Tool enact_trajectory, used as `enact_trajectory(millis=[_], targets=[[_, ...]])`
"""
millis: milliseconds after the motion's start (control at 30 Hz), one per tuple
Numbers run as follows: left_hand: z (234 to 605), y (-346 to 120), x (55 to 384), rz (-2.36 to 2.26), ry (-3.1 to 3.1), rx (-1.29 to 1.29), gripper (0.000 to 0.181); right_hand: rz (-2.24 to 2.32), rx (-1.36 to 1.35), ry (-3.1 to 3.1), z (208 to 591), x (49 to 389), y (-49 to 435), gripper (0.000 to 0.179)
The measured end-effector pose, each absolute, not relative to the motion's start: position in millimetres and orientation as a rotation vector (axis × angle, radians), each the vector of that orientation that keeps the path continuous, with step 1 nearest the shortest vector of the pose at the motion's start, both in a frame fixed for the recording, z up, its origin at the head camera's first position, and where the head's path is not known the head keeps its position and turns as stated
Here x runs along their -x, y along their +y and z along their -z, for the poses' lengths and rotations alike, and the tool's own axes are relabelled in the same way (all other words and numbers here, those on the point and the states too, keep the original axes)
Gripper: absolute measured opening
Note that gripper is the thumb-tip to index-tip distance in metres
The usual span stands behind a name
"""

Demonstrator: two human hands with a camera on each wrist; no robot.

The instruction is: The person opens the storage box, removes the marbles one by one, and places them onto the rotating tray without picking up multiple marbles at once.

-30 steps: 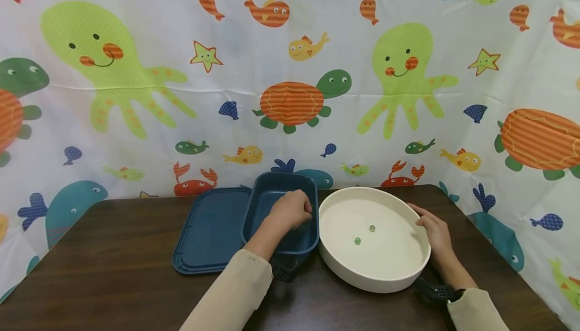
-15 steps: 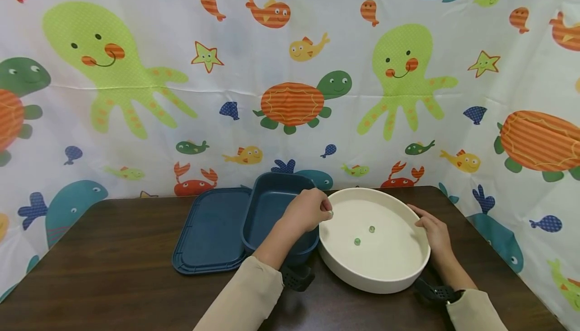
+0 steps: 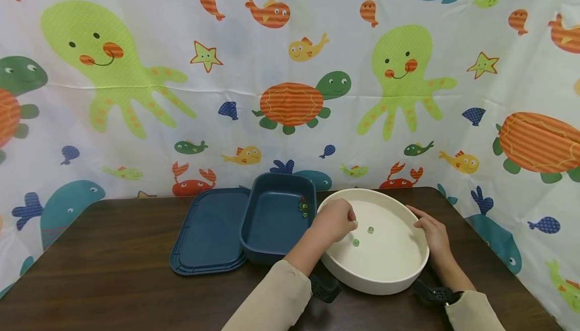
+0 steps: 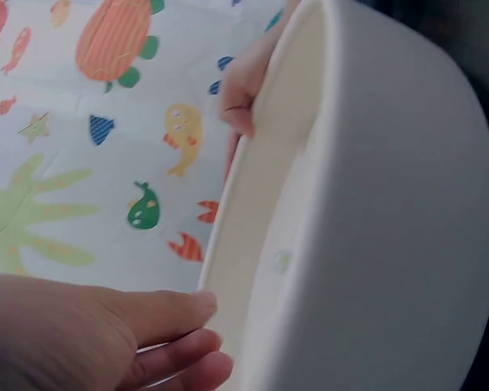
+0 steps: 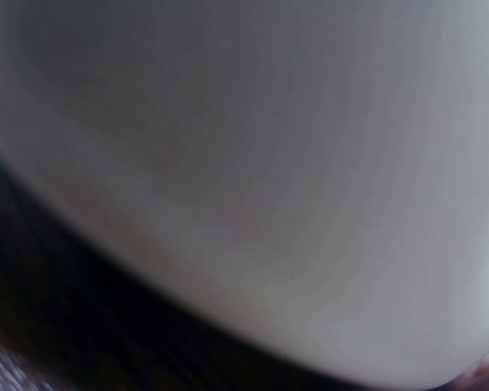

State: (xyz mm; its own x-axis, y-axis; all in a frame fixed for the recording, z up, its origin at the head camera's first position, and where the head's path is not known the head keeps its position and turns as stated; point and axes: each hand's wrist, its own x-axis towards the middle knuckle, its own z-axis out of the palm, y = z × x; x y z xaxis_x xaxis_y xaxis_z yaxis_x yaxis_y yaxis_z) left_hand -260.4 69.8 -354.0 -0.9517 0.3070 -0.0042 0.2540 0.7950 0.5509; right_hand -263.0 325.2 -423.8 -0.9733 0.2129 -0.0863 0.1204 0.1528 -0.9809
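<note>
My left hand (image 3: 335, 218) is over the left part of a round cream bowl (image 3: 385, 265), fingertips pinched on a small pale glass marble (image 3: 355, 224). Inside the bowl lie two greenish glass marbles, a nearer marble (image 3: 355, 243) and a farther marble (image 3: 370, 230). The left wrist view shows the left hand (image 4: 106, 330) at the bowl's rim, with one marble (image 4: 283, 260) on the bowl floor. On the bowl's right side my right hand (image 3: 432, 233) grips the rim, thumb over the edge. The bowl's outer wall (image 5: 269, 179) fills most of the right wrist view.
Left of the bowl stands a dark blue rectangular container (image 3: 272, 220) with several green and red marbles (image 3: 303, 206) by its right wall. A blue lid (image 3: 209, 230) lies flat beside it on the brown table (image 3: 113, 265). Behind hangs a cloth (image 3: 272, 69) printed with sea animals.
My left hand has come out of the blue container and moved right over the bowl with a marble in its fingertips. My right hand has stayed on the rim.
</note>
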Motion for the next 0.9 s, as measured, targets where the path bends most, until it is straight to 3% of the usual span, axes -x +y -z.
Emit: enact_trajectory(millis=[900], targets=[[383, 97, 274, -0.794, 2.902, -0.379, 0.005, -1.966, 0.302, -2.309, 424, 264, 325, 0.054]])
